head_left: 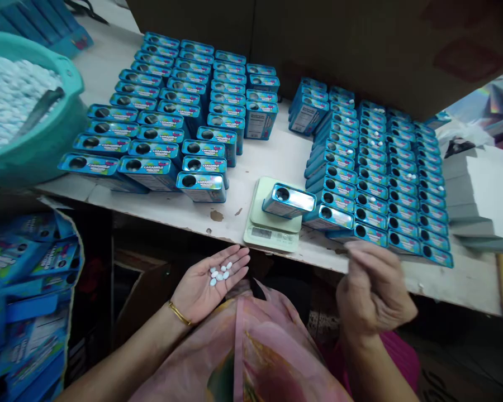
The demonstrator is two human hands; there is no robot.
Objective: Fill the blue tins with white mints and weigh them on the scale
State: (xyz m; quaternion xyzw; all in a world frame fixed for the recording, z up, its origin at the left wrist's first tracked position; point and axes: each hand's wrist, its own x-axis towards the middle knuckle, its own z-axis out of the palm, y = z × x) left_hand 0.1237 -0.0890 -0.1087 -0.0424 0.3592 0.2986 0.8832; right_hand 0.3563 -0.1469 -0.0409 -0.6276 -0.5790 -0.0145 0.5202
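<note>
The left hand, at seven o'clock, lies wide under pale candies; the right hand, at four, curls narrow, contents unclear. Just off centre toward three, a tin stands on the scale.

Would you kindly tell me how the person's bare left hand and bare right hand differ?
The bare left hand is open, palm up; the bare right hand has curled fingers. The left hand holds small pale oval candies; none show in the right. The left also wears a thin golden bangle, the right none. Both are ungloved.
</note>
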